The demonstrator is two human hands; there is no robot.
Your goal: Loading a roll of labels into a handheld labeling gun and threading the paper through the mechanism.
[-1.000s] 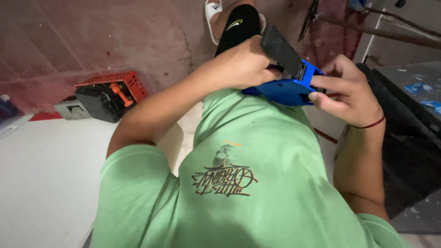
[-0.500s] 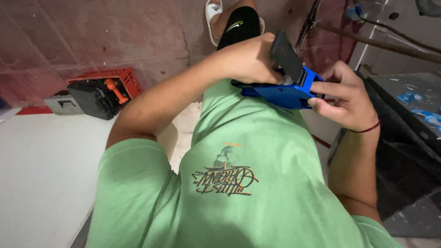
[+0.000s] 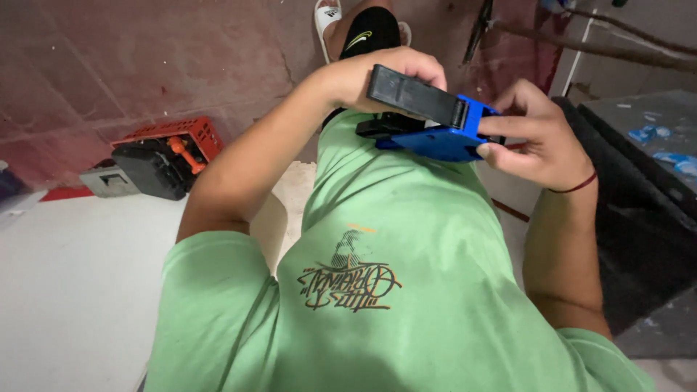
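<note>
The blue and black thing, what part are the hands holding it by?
Both hands hold the blue and black tool. The left hand grips its black bar end, and the right hand pinches the blue end with fingertips.

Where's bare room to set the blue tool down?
The white surface at lower left, below the red crate and grey box, is bare. Pinkish floor above the crate also. Crowded: dark clutter beside the right hand.

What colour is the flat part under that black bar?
Bright blue plastic part, seen best in the head view.
</note>
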